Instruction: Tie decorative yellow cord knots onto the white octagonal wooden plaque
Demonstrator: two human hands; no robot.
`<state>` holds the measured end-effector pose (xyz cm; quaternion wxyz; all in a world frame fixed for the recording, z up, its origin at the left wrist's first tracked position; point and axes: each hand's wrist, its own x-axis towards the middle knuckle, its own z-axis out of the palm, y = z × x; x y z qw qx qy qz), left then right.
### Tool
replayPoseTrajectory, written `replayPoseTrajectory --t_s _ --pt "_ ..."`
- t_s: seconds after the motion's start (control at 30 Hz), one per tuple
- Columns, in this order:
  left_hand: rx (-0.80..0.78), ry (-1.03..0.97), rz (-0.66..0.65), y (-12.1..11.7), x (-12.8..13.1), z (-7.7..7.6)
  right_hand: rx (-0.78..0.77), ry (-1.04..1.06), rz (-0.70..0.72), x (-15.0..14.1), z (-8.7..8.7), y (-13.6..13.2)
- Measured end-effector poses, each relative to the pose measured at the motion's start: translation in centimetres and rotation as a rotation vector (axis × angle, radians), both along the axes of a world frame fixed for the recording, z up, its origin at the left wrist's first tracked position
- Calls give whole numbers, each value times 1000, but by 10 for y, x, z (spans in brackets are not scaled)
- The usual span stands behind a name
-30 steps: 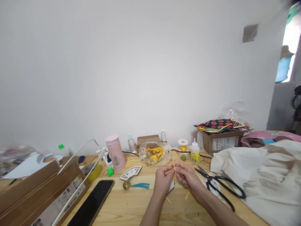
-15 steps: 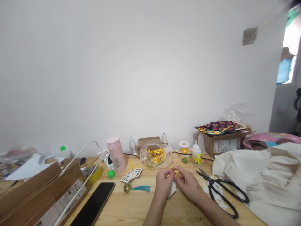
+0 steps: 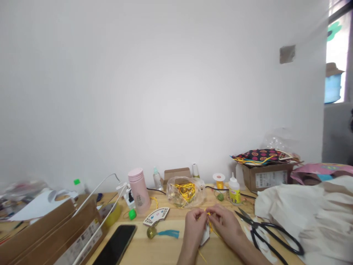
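Note:
My left hand [image 3: 195,222] and my right hand [image 3: 223,221] meet over the wooden table, fingertips pinched together on a thin yellow cord [image 3: 209,214]. A loose end of the cord hangs below my left wrist. Between the hands shows part of a flat white piece [image 3: 205,235]; my fingers hide the rest of it. Left of my hands lie a gold bell [image 3: 151,232] with a blue tassel [image 3: 168,233] and a fan-shaped white plaque [image 3: 156,216]. To the right rest large black-handled scissors [image 3: 256,224].
Behind my hands stand a plastic bag of yellow cords [image 3: 186,192], a spool [image 3: 219,181] and a glue bottle [image 3: 234,190]. A pink bottle [image 3: 139,193], a phone [image 3: 116,244] and a cardboard box [image 3: 66,235] are leftward. White cloth [image 3: 309,213] covers the right side.
The camera view has tilted up slightly, so the table things sit lower. My right fingers have shifted on the yellow cord, and more of it shows beneath them.

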<state>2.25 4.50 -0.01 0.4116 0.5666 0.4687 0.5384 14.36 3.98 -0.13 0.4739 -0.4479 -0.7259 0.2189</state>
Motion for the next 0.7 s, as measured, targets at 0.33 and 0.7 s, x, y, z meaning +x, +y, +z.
replayPoseTrajectory --t_s 0.33,0.7 --pt "-38 -61 58 0 0 2 -62 -45 -70 0 -3 1" --pt "-30 -151 78 3 -2 -1 -69 -32 -84 -1 -1 2"
